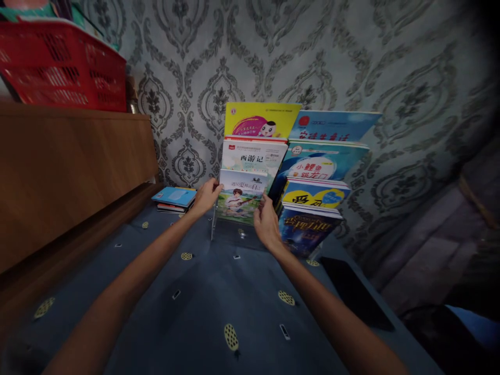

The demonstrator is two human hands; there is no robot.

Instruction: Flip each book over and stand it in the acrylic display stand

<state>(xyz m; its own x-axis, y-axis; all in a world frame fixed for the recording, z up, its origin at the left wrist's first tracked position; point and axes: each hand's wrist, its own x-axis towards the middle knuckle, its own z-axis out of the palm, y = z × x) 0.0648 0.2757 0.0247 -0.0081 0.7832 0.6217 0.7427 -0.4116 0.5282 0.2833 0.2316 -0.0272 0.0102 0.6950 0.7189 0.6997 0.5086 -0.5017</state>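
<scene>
A small book (238, 205) with a drawn child playing a guitar on its cover stands upright between my hands. My left hand (207, 196) grips its left edge, thumb and fingers closed at the upper corner. At the right edge, my right hand (267, 221) is closed on the same book. Behind it are a taller white book (252, 151) and a yellow book (261, 115). These books sit in a clear tiered stand (234, 237), whose front shows below the small book.
Right of my hands, more books (312, 226) stand in tiers. A low stack of books (175, 198) lies left, beside a wooden cabinet (78, 156) bearing a red basket (62, 67). A flat black object (355, 291) rests on the blue patterned cloth (187, 312). Patterned wallpaper rises behind.
</scene>
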